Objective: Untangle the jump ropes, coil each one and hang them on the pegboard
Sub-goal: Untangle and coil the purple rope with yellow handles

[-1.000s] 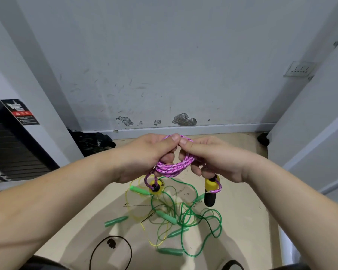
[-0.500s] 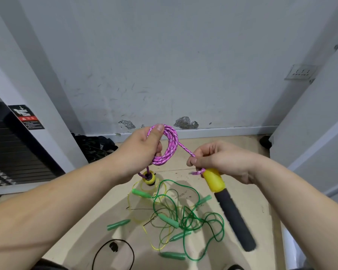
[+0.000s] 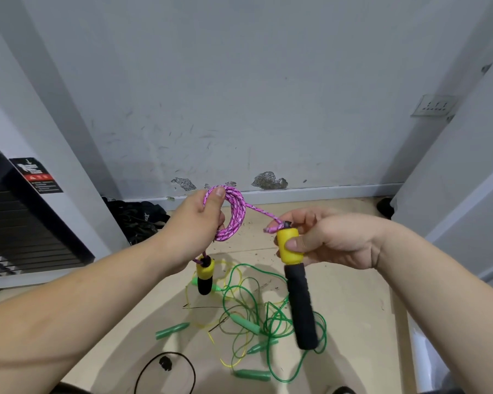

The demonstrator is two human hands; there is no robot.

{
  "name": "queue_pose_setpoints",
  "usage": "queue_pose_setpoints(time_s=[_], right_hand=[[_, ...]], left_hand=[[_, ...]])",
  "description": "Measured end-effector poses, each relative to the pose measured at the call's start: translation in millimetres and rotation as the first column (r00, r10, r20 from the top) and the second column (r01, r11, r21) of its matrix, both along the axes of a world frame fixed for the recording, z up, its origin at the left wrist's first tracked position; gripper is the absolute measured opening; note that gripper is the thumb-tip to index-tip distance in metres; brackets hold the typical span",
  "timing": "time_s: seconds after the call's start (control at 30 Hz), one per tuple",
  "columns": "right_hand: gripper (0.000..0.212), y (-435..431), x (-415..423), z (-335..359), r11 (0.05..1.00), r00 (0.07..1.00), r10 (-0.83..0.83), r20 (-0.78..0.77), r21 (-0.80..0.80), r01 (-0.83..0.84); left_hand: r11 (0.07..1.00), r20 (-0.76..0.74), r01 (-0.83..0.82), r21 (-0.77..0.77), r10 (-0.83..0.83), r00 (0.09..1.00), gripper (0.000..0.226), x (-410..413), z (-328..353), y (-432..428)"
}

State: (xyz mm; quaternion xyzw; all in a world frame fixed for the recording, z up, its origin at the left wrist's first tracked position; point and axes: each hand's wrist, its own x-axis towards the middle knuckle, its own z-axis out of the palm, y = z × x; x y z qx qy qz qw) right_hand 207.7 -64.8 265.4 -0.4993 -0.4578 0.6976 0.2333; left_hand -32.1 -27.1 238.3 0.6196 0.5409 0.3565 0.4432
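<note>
Your left grip [image 3: 194, 226] pinches the pink rope coil [image 3: 237, 213], held up over the floor [image 3: 353, 294]. Your right grip [image 3: 333, 240] now clamps the yellow collar of the free handle [image 3: 300, 308], drawn clear of the coil. A second ago both grips met on the coil. The second handle [image 3: 205, 275] dangles below. Judgement: coil formed but not tied off. The green-yellow tangle [image 3: 246, 324] lies untouched on the floor.

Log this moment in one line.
left hand: holds pink rope coil | right hand: pinches yellow handle | green ropes: tangled on floor
</note>
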Motion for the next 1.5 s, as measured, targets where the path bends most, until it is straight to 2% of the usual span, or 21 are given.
queue_pose_setpoints(time_s=[0.1, 0.17, 0.2, 0.33, 0.4, 0.5, 0.6, 0.67, 0.8, 0.97, 1.03, 1.1, 1.17, 1.27, 1.33, 1.43, 1.5], right_hand=[[0.026, 3.8, -4.0, 9.6, 0.976, 0.948, -0.217, -0.232, -0.036, 0.215], [0.021, 7.2, -5.3, 14.8, 0.922, 0.844, -0.383, -0.374, -0.103, 0.373], [0.018, 8.8, -5.4, 15.4, 0.893, 0.803, -0.445, -0.397, -0.131, 0.430], [0.012, 11.3, -3.6, 8.2, 0.848, 0.833, -0.521, -0.186, -0.004, 0.530], [0.014, 13.0, -2.6, 7.8, 0.822, 0.811, -0.551, -0.196, 0.036, 0.568], [0.017, 14.1, 1.9, 11.7, 0.812, 0.813, -0.537, -0.225, 0.123, 0.570], [0.019, 13.8, 8.9, 13.6, 0.805, 0.838, -0.515, -0.183, 0.233, 0.545], [0.023, 13.0, 9.4, 12.8, 0.781, 0.848, -0.511, -0.143, 0.334, 0.527], [0.027, 9.9, -0.6, 17.7, 0.667, 0.823, -0.559, -0.104, 0.534, 0.520], [0.008, 3.8, -18.0, 28.9, 0.457, 0.763, -0.639, -0.095, 0.752, 0.476], [0.010, 2.6, -20.2, 31.2, 0.421, 0.736, -0.668, -0.110, 0.760, 0.496], [0.006, 3.1, -17.3, 32.5, 0.436, 0.692, -0.705, -0.155, 0.675, 0.595], [0.013, 4.5, -13.0, 31.9, 0.462, 0.663, -0.740, -0.118, 0.627, 0.627], [0.013, 3.1, -14.1, 30.6, 0.450, 0.685, -0.726, -0.056, 0.714, 0.536], [0.013, 1.0, -18.0, 31.2, 0.403, 0.701, -0.709, -0.079, 0.770, 0.495], [0.015, -1.0, -20.6, 31.6, 0.334, 0.682, -0.717, -0.143, 0.788, 0.517], [0.011, -2.4, -23.0, 32.0, 0.305, 0.683, -0.714, -0.154, 0.810, 0.501]], left_hand=[[0.996, -0.046, 0.067, -0.054, -0.070, 0.996, 0.048, -0.4, -3.3, -4.9], [0.986, -0.024, 0.139, -0.094, -0.141, 0.990, 0.056, 1.6, -5.5, -10.2], [0.978, 0.013, 0.181, -0.109, -0.180, 0.984, 0.058, 4.4, -5.3, -12.2], [0.939, 0.123, 0.303, -0.162, -0.285, 0.951, 0.033, 19.7, 3.9, -21.9], [0.918, 0.224, 0.300, -0.259, -0.245, 0.943, 0.022, 24.9, 4.4, -22.3], [0.874, 0.429, 0.346, -0.341, -0.182, 0.885, 0.028, 29.2, 2.6, -19.7], [0.817, 0.559, 0.429, -0.385, -0.163, 0.813, 0.038, 32.7, 6.3, -21.1], [0.819, 0.528, 0.413, -0.398, -0.163, 0.833, 0.043, 34.5, 6.0, -22.9], [0.888, 0.304, 0.283, -0.362, -0.175, 0.937, 0.043, 36.1, 3.1, -23.3], [0.939, 0.135, 0.180, -0.294, -0.145, 0.980, 0.041, 33.7, 7.2, -19.0], [0.943, 0.143, 0.177, -0.281, -0.142, 0.980, 0.040, 33.7, 9.3, -18.9], [0.939, 0.174, 0.181, -0.291, -0.134, 0.975, 0.034, 35.3, 13.3, -21.8], [0.945, 0.141, 0.191, -0.264, -0.159, 0.977, 0.031, 36.2, 13.2, -25.1], [0.953, 0.074, 0.213, -0.214, -0.201, 0.977, 0.031, 36.4, 8.0, -26.0], [0.950, 0.092, 0.226, -0.217, -0.211, 0.973, 0.030, 35.5, 8.5, -24.1], [0.932, 0.184, 0.287, -0.222, -0.249, 0.951, 0.028, 36.0, 16.5, -23.1], [0.934, 0.160, 0.291, -0.206, -0.261, 0.952, 0.028, 36.1, 16.2, -24.3]])
